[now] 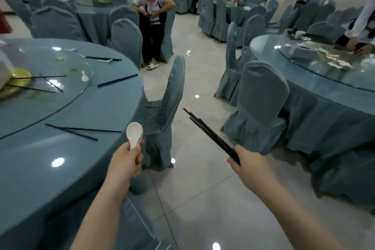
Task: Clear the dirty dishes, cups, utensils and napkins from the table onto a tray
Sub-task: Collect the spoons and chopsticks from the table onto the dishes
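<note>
The spoon handles [133, 145] are hidden inside the left hand [126, 161]; the chopstick ends [235, 157] are covered by the right hand [248, 165].

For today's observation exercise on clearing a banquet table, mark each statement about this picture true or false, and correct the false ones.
1. The left hand holds white spoons. True.
2. The right hand is empty. False: it grips a bundle of black chopsticks.
3. Loose chopsticks lie on the near table to the left. True.
4. A white spoon lies on that table's glass turntable. True.
5. The gold plate sits on the floor. False: it rests on the turntable at the left edge of the view.
6. A tray stands between the two hands. False: no tray is in view; only tiled floor and a covered chair lie there.
</note>
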Tool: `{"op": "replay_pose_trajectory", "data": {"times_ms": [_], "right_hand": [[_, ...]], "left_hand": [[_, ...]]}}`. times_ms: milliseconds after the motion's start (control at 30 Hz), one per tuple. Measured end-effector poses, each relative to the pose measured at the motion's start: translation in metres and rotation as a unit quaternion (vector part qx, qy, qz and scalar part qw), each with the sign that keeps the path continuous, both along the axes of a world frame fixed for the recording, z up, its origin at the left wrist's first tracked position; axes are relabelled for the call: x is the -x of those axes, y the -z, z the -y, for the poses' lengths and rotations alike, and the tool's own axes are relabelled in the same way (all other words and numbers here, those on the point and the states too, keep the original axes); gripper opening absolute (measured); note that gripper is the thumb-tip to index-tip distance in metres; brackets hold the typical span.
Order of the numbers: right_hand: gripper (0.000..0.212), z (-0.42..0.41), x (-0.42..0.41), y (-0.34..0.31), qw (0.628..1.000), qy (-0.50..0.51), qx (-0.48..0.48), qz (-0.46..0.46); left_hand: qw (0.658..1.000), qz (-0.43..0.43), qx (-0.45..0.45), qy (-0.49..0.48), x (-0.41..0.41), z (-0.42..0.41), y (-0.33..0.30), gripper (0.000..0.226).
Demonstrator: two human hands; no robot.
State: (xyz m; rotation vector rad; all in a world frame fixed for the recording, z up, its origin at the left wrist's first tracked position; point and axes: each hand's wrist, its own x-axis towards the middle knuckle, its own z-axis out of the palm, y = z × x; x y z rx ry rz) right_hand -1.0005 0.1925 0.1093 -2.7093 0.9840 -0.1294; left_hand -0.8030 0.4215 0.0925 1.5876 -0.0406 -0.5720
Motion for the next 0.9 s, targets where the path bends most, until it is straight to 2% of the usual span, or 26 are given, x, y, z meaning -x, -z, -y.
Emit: {"op": "replay_pose_trajectory", "data": {"times_ms": [233, 367, 500, 600, 767, 900], "right_hand": [[0.021, 0.077, -0.104, 0.034, 0.992, -0.117, -0.018, -0.029], [0.021, 0.123, -0.163, 0.048, 0.978, -0.194, -0.044, -0.054], [0.016, 0.153, -0.222, 0.05, 0.96, -0.265, -0.049, -0.071], [0.012, 0.153, -0.27, 0.053, 0.943, -0.316, -0.049, -0.087], [0.019, 0.133, -0.352, 0.065, 0.912, -0.398, -0.047, -0.088], [0.01, 0.103, -0.417, 0.083, 0.894, -0.432, -0.046, -0.106]], "left_hand": [[0.991, -0.037, -0.037, -0.12, -0.046, 0.03, 0.028, 0.02], [0.974, -0.035, -0.025, -0.221, -0.057, 0.052, 0.039, 0.02], [0.96, -0.039, -0.047, -0.273, -0.066, 0.065, 0.043, 0.019], [0.942, -0.043, -0.07, -0.327, -0.069, 0.061, 0.049, 0.017], [0.898, -0.06, -0.054, -0.432, -0.094, 0.045, 0.07, 0.017], [0.877, -0.081, -0.049, -0.471, -0.137, 0.029, 0.088, 0.016]]}}
